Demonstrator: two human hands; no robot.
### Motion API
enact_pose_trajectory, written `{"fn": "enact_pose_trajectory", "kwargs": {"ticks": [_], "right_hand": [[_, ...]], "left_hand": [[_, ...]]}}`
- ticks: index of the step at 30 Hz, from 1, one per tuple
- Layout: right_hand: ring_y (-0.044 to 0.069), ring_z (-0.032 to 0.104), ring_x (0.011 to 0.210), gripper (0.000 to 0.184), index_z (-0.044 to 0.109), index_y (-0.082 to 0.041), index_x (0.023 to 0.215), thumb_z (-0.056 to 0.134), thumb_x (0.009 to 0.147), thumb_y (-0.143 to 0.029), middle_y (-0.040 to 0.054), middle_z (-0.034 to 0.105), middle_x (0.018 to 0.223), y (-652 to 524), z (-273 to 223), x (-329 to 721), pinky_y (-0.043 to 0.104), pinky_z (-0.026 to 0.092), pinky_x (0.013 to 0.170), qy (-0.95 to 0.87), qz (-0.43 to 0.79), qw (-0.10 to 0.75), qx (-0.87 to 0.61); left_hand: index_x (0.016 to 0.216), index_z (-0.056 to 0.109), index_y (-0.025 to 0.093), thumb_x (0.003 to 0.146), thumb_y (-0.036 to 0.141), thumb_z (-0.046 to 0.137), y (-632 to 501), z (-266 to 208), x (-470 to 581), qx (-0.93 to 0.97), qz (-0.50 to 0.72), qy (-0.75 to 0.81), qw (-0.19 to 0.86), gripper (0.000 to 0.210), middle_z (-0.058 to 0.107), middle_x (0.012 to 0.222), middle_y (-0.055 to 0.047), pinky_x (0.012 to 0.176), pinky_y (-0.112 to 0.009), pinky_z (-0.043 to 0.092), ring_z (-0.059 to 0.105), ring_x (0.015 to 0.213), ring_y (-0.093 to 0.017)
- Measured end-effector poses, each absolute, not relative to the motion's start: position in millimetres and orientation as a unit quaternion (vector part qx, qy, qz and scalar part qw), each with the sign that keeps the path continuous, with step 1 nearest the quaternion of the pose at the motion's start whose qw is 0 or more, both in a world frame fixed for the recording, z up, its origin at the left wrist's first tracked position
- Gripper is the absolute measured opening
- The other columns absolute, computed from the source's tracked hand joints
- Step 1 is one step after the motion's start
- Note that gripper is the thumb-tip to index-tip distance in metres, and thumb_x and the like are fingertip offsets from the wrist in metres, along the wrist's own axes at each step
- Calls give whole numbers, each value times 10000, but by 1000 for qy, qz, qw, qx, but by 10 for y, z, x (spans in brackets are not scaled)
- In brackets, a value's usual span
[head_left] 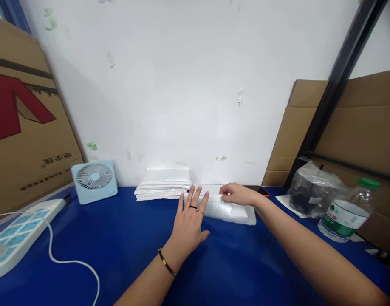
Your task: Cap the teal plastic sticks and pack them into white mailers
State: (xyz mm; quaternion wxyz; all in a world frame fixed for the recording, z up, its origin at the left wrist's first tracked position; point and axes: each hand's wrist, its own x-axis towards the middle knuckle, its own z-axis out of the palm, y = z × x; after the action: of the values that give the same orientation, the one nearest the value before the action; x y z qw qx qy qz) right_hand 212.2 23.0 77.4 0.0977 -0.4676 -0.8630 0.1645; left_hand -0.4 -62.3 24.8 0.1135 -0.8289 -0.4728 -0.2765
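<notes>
White wall (169,93) filled the background, its paint scuffed and chipped, with small green patches (92,146) low down and near the upper left. Blue counter (118,250) ran up to its foot, smooth-topped, a soft sheen toward the front; light bright and fairly even. Right side: dark metal post (338,72), slanting in view, brown cardboard panels (368,123) beside it; left side: large cardboard sheet (29,110) with red and black print, blue upright (16,15) above.
</notes>
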Motion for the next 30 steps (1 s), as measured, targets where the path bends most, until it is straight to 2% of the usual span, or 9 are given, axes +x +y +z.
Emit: {"fn": "enact_pose_trajectory", "kwargs": {"ticks": [3,5,7,11,13,16,19,23,30], "right_hand": [[90,449,556,194,623,-143,852,489,744,-232,-24,546,634,115,819,2045,209,324,537,-836,382,96,-383],[82,441,548,196,631,-134,849,523,737,-253,-30,547,628,88,803,2030,204,328,536,-798,466,109,-366],[96,473,594,183,640,-130,797,587,706,-279,-15,580,661,95,760,2062,207,357,567,-765,490,171,-381],[151,549,748,235,641,-163,806,583,726,-376,30,641,829,149,537,2180,230,422,653,-549,488,523,-433],[161,574,738,283,630,-173,839,487,786,-411,39,649,843,159,348,2191,247,448,638,-371,529,644,-409],[191,611,724,298,612,-168,889,413,831,-382,53,667,811,139,46,2111,308,481,660,-227,652,631,-354],[212,633,722,272,587,-184,914,384,850,-352,45,678,757,111,-171,1999,358,492,679,-139,714,601,-331],[228,641,728,361,589,-149,950,319,870,-374,83,683,759,89,-276,1936,384,493,686,-147,755,559,-310],[194,629,618,297,577,-151,810,378,845,-368,56,648,659,45,-279,1896,329,504,602,-135,741,552,-357]], "left_hand": [[1393,130,271,510,258,732,-595,254,76,-854,-230,-454,108,1069,352,1358,-96,1060,-524,22,234,1284,-318],[1382,175,276,589,240,667,-580,246,78,-857,-206,-466,84,934,491,1201,-86,1046,-489,117,401,1164,-280],[1364,224,282,654,220,596,-561,248,41,-846,-186,-497,57,803,528,1112,-80,973,-425,258,477,1056,-247],[1354,234,269,677,201,553,-493,333,-82,-803,-157,-572,54,752,510,1129,-89,820,-343,337,474,1038,-244],[1358,216,267,668,178,558,-456,434,-116,-793,-141,-588,81,775,503,1136,-93,814,-346,320,462,1047,-251],[1341,252,269,684,102,532,-437,655,-70,-802,-116,-569,137,734,517,1113,-96,798,-349,299,468,1025,-248],[1257,397,219,746,66,460,-474,901,79,-816,-94,-536,195,537,562,1023,-107,780,-360,288,483,977,-247],[1065,549,149,754,82,468,-553,1148,304,-832,-39,-506,226,328,596,930,-116,756,-369,282,496,907,-250],[956,598,163,730,129,567,-597,1339,447,-840,-22,-498,212,230,597,952,-112,804,-368,246,485,926,-241]]}}
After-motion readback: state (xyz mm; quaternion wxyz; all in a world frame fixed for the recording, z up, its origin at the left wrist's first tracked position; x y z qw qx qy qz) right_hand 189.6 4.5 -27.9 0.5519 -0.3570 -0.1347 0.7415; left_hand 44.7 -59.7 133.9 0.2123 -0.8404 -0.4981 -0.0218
